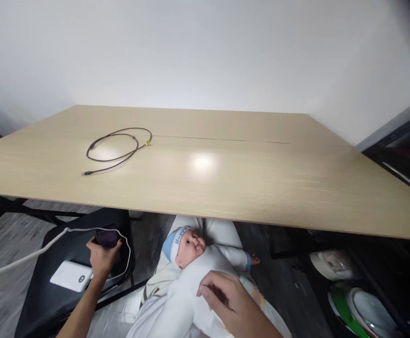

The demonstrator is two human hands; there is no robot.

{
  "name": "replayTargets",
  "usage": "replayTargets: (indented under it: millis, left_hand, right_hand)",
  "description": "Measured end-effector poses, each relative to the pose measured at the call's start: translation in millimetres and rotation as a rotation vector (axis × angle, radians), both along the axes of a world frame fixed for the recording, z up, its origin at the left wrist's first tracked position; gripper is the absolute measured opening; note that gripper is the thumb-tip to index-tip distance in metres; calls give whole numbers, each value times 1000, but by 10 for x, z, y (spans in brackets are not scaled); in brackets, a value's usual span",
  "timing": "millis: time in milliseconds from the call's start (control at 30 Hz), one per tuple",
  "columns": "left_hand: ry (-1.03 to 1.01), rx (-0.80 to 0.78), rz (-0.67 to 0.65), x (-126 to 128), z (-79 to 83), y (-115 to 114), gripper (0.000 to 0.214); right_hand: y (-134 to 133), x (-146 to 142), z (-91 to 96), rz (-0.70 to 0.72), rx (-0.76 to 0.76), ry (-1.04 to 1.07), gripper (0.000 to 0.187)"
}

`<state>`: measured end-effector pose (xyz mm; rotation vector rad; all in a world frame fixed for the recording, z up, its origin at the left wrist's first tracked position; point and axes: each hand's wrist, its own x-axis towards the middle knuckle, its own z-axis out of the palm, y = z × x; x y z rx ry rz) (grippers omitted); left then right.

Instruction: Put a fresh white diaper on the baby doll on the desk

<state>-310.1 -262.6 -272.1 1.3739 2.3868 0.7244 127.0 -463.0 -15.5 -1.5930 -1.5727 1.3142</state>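
My left hand (101, 257) reaches down to a black chair seat (57, 295) and grips a dark phone (107, 237) with a white cable (32, 253) plugged in. A white power bank (70, 276) lies on the seat beside that hand. My right hand (226, 300) rests with curled fingers on the white clothing of a baby doll (191, 249), which wears a blue and white cap and lies below the table edge.
A wide light wooden table (226, 178) fills the middle, with a coiled black cable (117, 148) on its left part. Plates and bowls (353, 305) sit low at the right. A white wall stands behind the table.
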Motion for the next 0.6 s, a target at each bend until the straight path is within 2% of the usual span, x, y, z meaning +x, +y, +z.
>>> replayTargets:
  millis: [600]
  left_hand:
    - [14,35,-47,53,15,-33,115]
  right_hand:
    - [2,3,-25,-3,23,2,30]
